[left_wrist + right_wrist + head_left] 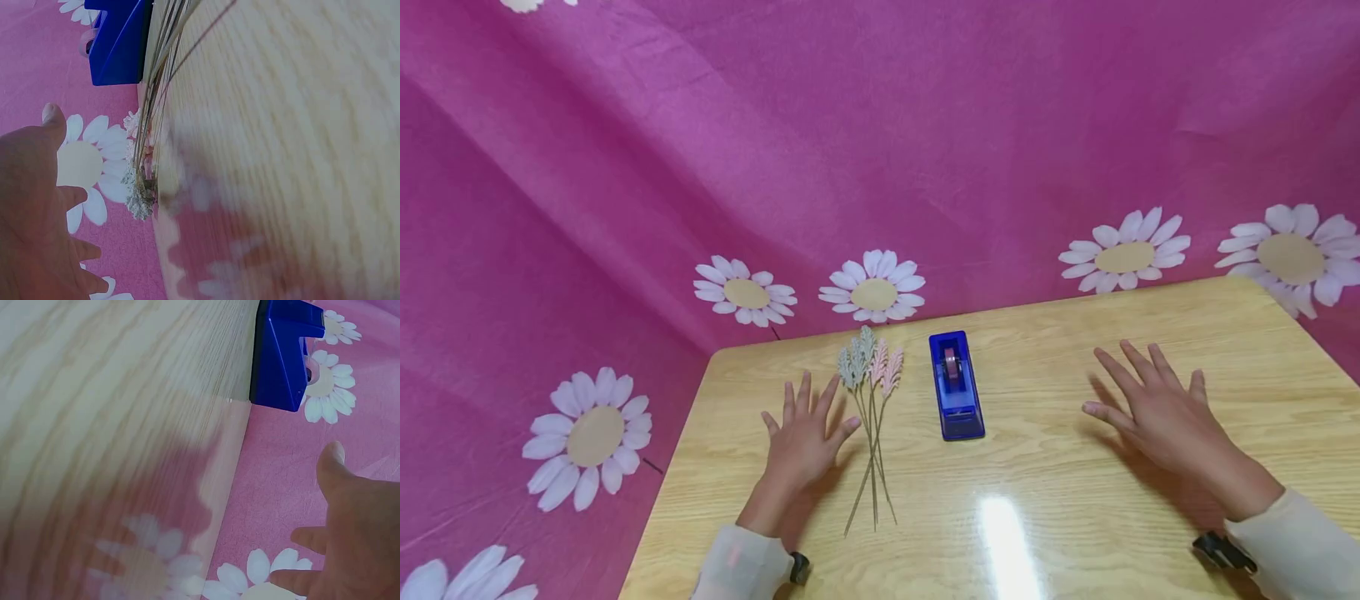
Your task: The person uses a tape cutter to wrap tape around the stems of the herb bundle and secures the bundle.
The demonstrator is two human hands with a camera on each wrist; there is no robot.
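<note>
My left hand (805,444), fingers spread, hovers over the table just left of a small bunch of artificial flower stems (872,450). Their heads are grey-green (855,362) and pink (887,371), and the thin stems cross near the lower end. A blue tape dispenser (957,387) with a small pinkish roll stands to the right of the stems. Well right of the dispenser, my right hand (1168,421) is also spread above the table. Neither hand holds anything. Both wrist views show the dispenser (119,44) beyond the hand, and the left one also has the stems (153,100).
The wooden table (1060,500) has a glossy top that reflects a light in front of the dispenser. Behind it and at the left hangs a magenta cloth (962,167) printed with white daisies. A black strap (1223,552) sits at the right wrist.
</note>
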